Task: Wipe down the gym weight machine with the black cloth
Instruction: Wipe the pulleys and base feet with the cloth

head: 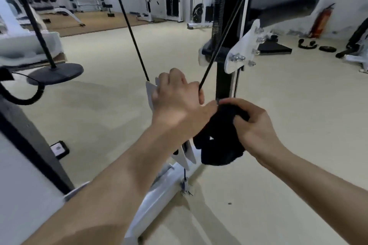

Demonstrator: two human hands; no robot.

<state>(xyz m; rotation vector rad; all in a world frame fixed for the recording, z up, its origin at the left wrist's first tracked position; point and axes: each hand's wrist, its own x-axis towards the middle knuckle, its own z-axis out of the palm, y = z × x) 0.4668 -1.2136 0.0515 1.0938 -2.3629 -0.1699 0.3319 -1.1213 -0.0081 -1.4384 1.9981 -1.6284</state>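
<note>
At the weight machine (224, 83) — left hand (177, 95) grip closed on white bracket (150, 93); right hand (256, 131) clutching black cloth (217, 141).

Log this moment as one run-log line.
left hand: grips white metal cable bracket | right hand: holds bunched black cloth | cloth: at black machine upright, contact unclear

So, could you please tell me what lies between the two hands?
Only the black cloth, bunched in the right hand, lies between it and the left hand, which grips the white cable bracket; the head view shows this.
</note>
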